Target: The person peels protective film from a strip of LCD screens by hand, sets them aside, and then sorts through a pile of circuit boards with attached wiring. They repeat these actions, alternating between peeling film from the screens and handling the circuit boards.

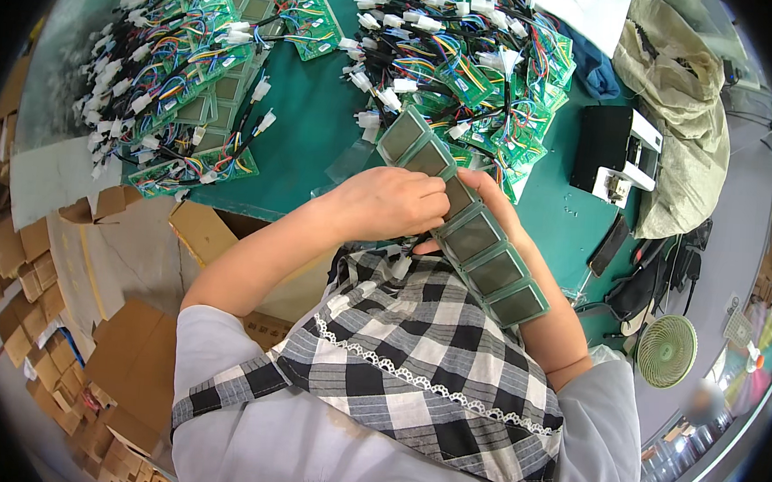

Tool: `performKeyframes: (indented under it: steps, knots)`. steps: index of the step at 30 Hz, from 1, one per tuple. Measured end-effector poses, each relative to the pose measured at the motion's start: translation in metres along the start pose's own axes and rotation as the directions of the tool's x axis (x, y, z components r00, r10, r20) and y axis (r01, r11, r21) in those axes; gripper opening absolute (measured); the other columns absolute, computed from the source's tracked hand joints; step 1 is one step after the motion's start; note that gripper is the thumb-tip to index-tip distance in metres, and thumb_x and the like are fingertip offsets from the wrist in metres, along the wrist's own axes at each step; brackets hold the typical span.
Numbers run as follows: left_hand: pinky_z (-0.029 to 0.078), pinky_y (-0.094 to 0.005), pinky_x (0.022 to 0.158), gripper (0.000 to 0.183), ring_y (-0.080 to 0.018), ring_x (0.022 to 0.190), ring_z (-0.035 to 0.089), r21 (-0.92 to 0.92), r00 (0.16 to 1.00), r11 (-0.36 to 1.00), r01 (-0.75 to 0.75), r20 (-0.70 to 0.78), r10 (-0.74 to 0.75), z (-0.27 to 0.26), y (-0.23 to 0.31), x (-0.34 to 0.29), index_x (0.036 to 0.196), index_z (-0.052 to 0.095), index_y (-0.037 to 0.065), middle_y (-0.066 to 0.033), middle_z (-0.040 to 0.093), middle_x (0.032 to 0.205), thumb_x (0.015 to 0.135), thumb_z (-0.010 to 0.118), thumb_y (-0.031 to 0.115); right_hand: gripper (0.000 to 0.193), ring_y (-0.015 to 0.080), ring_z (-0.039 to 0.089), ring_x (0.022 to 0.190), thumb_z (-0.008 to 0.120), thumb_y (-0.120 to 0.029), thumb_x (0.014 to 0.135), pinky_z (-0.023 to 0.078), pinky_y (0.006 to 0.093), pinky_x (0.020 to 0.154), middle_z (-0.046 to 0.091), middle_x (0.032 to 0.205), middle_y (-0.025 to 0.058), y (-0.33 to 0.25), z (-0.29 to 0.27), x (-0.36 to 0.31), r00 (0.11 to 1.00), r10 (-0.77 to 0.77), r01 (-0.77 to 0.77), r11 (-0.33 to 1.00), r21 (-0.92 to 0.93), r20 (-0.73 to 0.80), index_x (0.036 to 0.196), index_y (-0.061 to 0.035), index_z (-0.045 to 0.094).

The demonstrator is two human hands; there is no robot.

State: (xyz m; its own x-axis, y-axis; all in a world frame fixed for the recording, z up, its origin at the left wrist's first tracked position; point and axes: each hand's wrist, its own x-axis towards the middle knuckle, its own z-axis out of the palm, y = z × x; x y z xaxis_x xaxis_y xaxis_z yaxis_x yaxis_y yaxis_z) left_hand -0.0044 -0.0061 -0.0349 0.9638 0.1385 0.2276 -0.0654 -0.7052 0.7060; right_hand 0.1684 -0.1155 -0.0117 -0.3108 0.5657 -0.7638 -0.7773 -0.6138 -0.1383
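A long strip of joined green circuit boards with grey screen faces [494, 272] is held slantwise above my lap, over the checked apron [416, 322]. My right hand [493, 200] grips it from the right edge, the thumb over its face and other fingers underneath. My left hand [397, 202] is closed, its curled fingertips against the strip's left edge near the middle; what they pinch there is partly hidden. Below that hand, dark wires with a white connector [400, 267] hang over the apron.
Heaps of wired green circuit boards with white plugs lie at the left [184, 78] and centre back [468, 60] of the green table [310, 113]. To the right are a black-and-white device [617, 153], a cloth sack [676, 126] and a green fan [666, 351]. Cardboard boxes [136, 349] fill the left.
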Motion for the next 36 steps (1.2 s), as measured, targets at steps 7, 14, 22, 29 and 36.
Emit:
performKeyframes:
  steps: [7, 14, 22, 29, 36]
  knots:
    - [0.046, -0.0318, 0.077, 0.014, -0.0157, 0.083, 0.060, 0.635, 0.976, 0.765, -0.107, -0.078, 0.202, 0.014, -0.035, -0.098, 0.088, 0.063, 0.015, 0.0003, 0.056, 0.085, 0.077, 0.065, 0.022, 0.063, 0.0350, 0.066, 0.107, 0.042, -0.049, 0.098, 0.061, 0.0501, 0.078, 0.059, 0.129, 0.0235, -0.006, -0.016, 0.009, 0.995, -0.037, 0.041, 0.998, -0.043, 0.090, 0.142, -0.0040, 0.046]
    - [0.044, -0.0321, 0.070, 0.021, -0.0171, 0.074, 0.056, 0.173, 1.000, 0.985, 0.004, -0.027, 0.001, 0.020, -0.013, -0.051, 0.077, 0.064, 0.015, 0.0017, 0.056, 0.077, 0.075, 0.077, 0.032, 0.064, 0.0301, 0.065, 0.109, 0.041, -0.052, 0.097, 0.056, 0.0476, 0.087, 0.061, 0.128, 0.0187, -0.008, -0.015, 0.017, 0.999, -0.035, 0.036, 0.999, -0.010, 0.031, 0.139, -0.0050, 0.050]
    - [0.048, -0.0343, 0.065, 0.033, -0.0193, 0.074, 0.058, -0.009, 0.994, 0.996, -0.092, -0.055, 0.091, 0.018, 0.017, 0.013, 0.079, 0.054, 0.013, -0.0008, 0.050, 0.076, 0.071, 0.079, 0.033, 0.047, 0.0236, 0.069, 0.083, 0.045, -0.045, 0.098, 0.056, 0.0396, 0.076, 0.070, 0.100, 0.0133, -0.001, 0.030, 0.003, 0.932, -0.340, 0.271, 0.886, -0.375, -0.129, 0.119, -0.0087, 0.064]
    - [0.050, -0.0342, 0.063, 0.026, -0.0195, 0.073, 0.060, -0.054, 0.999, 0.998, -0.044, -0.018, 0.043, 0.016, 0.012, 0.009, 0.082, 0.056, 0.012, -0.0011, 0.053, 0.077, 0.074, 0.076, 0.025, 0.047, 0.0218, 0.068, 0.080, 0.046, -0.046, 0.097, 0.056, 0.0368, 0.069, 0.070, 0.098, 0.0134, -0.001, -0.004, 0.023, 0.986, -0.136, 0.118, 0.977, -0.177, -0.092, 0.118, -0.0093, 0.065]
    - [0.046, -0.0345, 0.082, 0.021, -0.0172, 0.097, 0.058, 0.586, 0.990, 0.810, -0.008, -0.111, 0.090, 0.010, -0.029, -0.087, 0.096, 0.065, 0.015, 0.0021, 0.059, 0.101, 0.076, 0.067, 0.019, 0.061, 0.0270, 0.068, 0.098, 0.045, -0.051, 0.097, 0.061, 0.0424, 0.074, 0.063, 0.123, 0.0180, -0.014, -0.026, 0.022, 0.992, 0.022, -0.027, 0.999, 0.039, 0.123, 0.139, -0.0085, 0.052]
